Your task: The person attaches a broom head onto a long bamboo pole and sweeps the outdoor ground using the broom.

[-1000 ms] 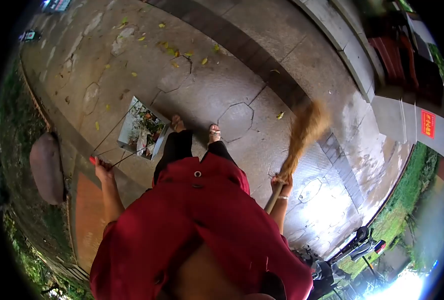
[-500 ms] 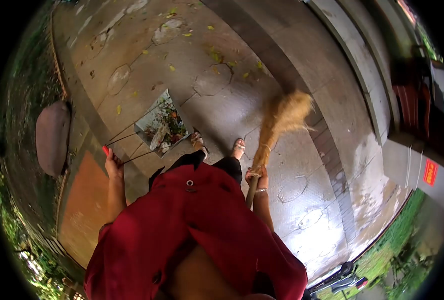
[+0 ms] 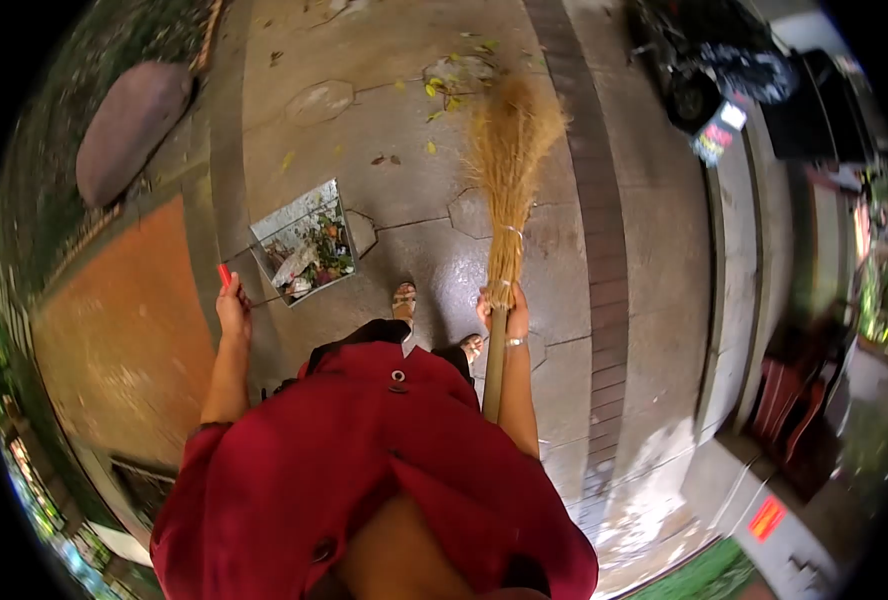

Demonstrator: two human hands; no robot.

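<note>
My left hand point(image 3: 233, 308) is closed round the red handle point(image 3: 225, 274) of a metal dustpan point(image 3: 299, 213). Thin rods join that handle to the pan, which holds leaves and litter and hangs or rests near my feet; its contact with the ground is unclear. My right hand point(image 3: 505, 309) grips a straw broom point(image 3: 509, 190) where the bristles meet the wooden stick. The bristles point away from me, over the paving, and look slightly blurred at the tip.
Yellow leaves point(image 3: 432, 88) lie on the paving ahead. A large rounded stone point(image 3: 134, 130) is at the upper left. Steps point(image 3: 729, 300) run along the right, with a parked vehicle point(image 3: 689, 90) at the upper right and a dark red chair point(image 3: 789, 410) lower down.
The view has turned, and the stone and leaves sit elsewhere in it. The broom now points more straight ahead, its bristles further left. Both hands keep their hold, and the dustpan stays at my left.
</note>
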